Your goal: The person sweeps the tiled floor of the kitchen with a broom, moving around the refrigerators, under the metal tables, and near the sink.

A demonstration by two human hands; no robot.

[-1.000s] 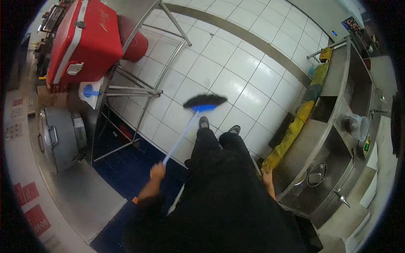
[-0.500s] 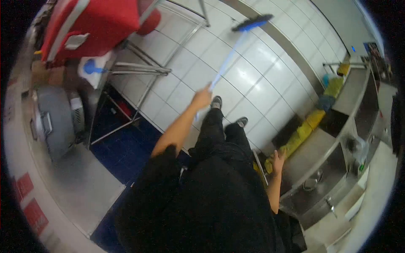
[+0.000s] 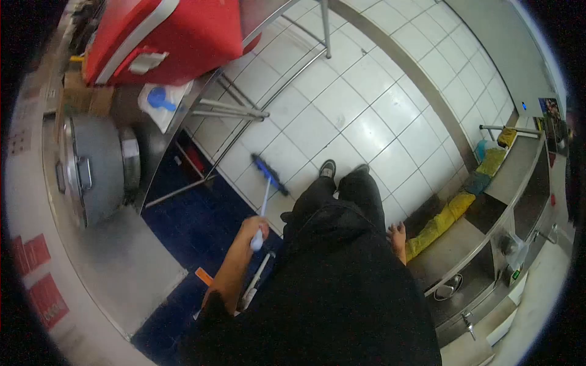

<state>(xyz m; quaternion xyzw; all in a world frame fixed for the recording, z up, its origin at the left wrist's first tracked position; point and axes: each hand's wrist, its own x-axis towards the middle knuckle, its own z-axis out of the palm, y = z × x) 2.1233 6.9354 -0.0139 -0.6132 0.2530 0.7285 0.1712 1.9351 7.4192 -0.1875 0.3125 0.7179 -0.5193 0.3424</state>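
Observation:
My left hand (image 3: 253,230) is wrapped round the pale handle of a broom (image 3: 265,201). The broom's blue head with dark bristles (image 3: 269,174) rests on the white tiled floor, left of my shoes and near the edge of the dark blue floor. On the other side of my body, my right hand (image 3: 397,236) has its fingers apart and holds nothing. It is beside the lower end of a row of yellow cloths (image 3: 441,223) along the shelf edge.
A red bag (image 3: 177,46) sits on a metal-legged table (image 3: 235,110) at upper left. Below it is a large grey pot (image 3: 101,168). Metal shelving (image 3: 455,247) lines the right side. An orange object (image 3: 204,276) lies near my left forearm.
The broom head has come from the far raised strip back toward me and to the left. My left hand has moved back and left with the handle. My right hand has shifted slightly.

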